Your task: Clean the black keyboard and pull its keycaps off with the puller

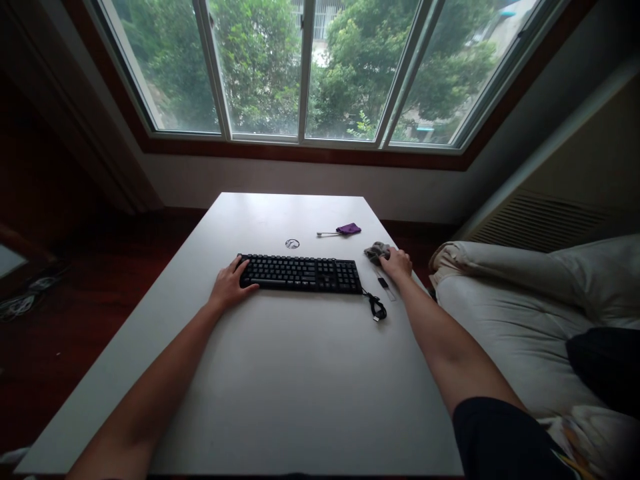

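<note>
A black keyboard [300,274] lies flat across the white table. My left hand [231,287] grips its left end, with the thumb along the front edge and the fingers at the side. At the table's right edge my right hand [399,264] is closed on a crumpled grey cloth [376,252], which rests on the tabletop. The fingertips of that hand are partly hidden. The keyboard's coiled black cable [376,307] lies off its right front corner. Just in front of the right hand is a small item with a black part and a clear part [384,284].
Behind the keyboard lie a small round disc-like item [293,244] and a purple cloth [349,229] with a thin white-tipped stick [327,234] beside it. A pale sofa [500,307] stands right of the white table [300,387]. Windows are beyond.
</note>
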A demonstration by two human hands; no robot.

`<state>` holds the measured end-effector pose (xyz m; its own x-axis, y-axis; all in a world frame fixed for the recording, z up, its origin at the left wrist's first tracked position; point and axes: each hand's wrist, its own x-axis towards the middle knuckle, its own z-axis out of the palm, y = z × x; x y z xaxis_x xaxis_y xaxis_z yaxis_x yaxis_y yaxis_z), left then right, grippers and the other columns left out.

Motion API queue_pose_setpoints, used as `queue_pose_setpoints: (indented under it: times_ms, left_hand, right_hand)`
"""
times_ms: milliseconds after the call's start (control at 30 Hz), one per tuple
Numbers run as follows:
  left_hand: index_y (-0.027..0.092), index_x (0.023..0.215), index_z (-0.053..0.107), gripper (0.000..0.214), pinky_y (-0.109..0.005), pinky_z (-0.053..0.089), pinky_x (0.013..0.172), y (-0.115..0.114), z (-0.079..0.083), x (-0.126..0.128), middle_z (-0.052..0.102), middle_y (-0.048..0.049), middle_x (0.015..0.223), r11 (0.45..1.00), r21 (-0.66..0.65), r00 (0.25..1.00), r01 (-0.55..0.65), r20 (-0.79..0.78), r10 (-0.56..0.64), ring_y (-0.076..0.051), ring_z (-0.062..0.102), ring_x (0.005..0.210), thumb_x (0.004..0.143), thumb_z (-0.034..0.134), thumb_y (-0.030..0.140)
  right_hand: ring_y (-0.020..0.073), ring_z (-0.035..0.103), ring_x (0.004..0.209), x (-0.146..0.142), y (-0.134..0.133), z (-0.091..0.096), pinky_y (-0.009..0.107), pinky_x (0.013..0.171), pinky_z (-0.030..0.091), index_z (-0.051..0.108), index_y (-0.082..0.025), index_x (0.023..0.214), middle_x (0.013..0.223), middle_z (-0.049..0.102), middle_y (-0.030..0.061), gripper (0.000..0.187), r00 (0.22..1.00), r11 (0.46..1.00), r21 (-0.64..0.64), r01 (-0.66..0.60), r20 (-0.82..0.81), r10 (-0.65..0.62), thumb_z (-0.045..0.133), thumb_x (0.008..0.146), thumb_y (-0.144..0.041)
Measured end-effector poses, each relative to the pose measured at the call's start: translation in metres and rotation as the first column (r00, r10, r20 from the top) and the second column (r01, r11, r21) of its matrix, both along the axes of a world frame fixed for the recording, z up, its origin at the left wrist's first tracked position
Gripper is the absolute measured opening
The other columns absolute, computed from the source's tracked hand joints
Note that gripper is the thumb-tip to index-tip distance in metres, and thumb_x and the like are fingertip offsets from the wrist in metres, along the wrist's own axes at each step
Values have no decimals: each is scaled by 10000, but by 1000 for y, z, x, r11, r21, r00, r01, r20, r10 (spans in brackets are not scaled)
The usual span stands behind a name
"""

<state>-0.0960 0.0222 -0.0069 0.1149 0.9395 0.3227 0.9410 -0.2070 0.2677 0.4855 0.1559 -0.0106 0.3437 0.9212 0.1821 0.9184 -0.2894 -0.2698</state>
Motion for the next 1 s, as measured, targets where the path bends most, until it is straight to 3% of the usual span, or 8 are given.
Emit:
queue_pose_setpoints:
  times_ms: [133, 267, 433, 567, 633, 733, 867, 1000]
  left_hand:
    - [271, 1525, 448, 817, -496, 372, 1166, 2, 3, 4, 339, -95, 1635, 999, 32, 1000, -7, -17, 7, -374, 442, 1407, 839, 633, 674]
    - [271, 1517, 462, 803, -488, 391, 1152, 6, 5, 8, 360, -94, 1623, 999, 48, 1000, 1, -22, 0, -373, 446, 1403, 843, 626, 675]
    - [281, 1506, 481, 789, -492, 406, 1136, 16, 7, 8, 380, -92, 1611, 999, 42, 999, 12, -33, -10, -373, 460, 1389, 839, 631, 674]
    - [283, 1506, 483, 791, -497, 407, 1134, 25, 10, 8, 391, -93, 1603, 999, 25, 1000, 21, -24, -20, -373, 480, 1368, 831, 645, 662]
    - [285, 1509, 478, 791, -503, 402, 1139, 27, 11, 9, 384, -94, 1606, 1000, 21, 1000, 21, -14, -21, -378, 471, 1375, 832, 645, 659]
    - [287, 1506, 478, 790, -507, 408, 1139, 26, 12, 10, 318, -85, 1640, 1000, 19, 1000, 15, 0, -15, -389, 465, 1382, 827, 655, 652]
    - [292, 1505, 472, 806, -515, 408, 1143, 23, 12, 11, 218, -70, 1678, 1000, 5, 1000, 7, -4, -7, -404, 465, 1380, 810, 682, 640]
    - [287, 1515, 451, 843, -528, 378, 1165, 24, 9, 14, 216, -80, 1679, 1000, 5, 1000, 22, -3, -22, -415, 430, 1405, 793, 699, 643]
  right_hand:
    - [308, 633, 1026, -24, 30, 17, 375, 851, 485, 647, -196, 1230, 1133, 691, 165, 446, 996, 1000, -15, -20, -88, 18, 606, 884, -474]
    - [301, 653, 1011, -55, 62, 39, 357, 835, 495, 649, -185, 1207, 1114, 717, 164, 465, 980, 999, 45, -19, -195, 28, 568, 907, -531]
    - [297, 637, 1109, -91, 86, 50, 379, 936, 494, 589, -203, 1346, 1254, 689, 140, 519, 949, 982, 61, -181, -252, 191, 572, 918, -497]
    - [266, 645, 1126, -101, 86, 51, 354, 952, 496, 491, -224, 1480, 1315, 673, 106, 609, 895, 935, -46, -352, -308, 322, 584, 923, -454]
    - [262, 649, 1118, -95, 77, 52, 350, 958, 486, 533, -229, 1451, 1286, 691, 101, 579, 905, 920, -89, -381, -241, 352, 602, 915, -436]
    - [269, 668, 1046, -69, 50, 54, 359, 905, 489, 682, -229, 1262, 1177, 732, 112, 418, 948, 941, -127, -314, -93, 304, 560, 939, -465]
    - [324, 673, 990, -18, -13, 48, 405, 806, 488, 757, -246, 1005, 1070, 742, 142, 364, 964, 958, -213, -194, 141, 226, 590, 894, -550]
    - [309, 685, 887, 14, -80, 28, 389, 736, 482, 738, -275, 902, 954, 737, 107, 443, 969, 935, -307, -176, 116, 220, 593, 833, -688]
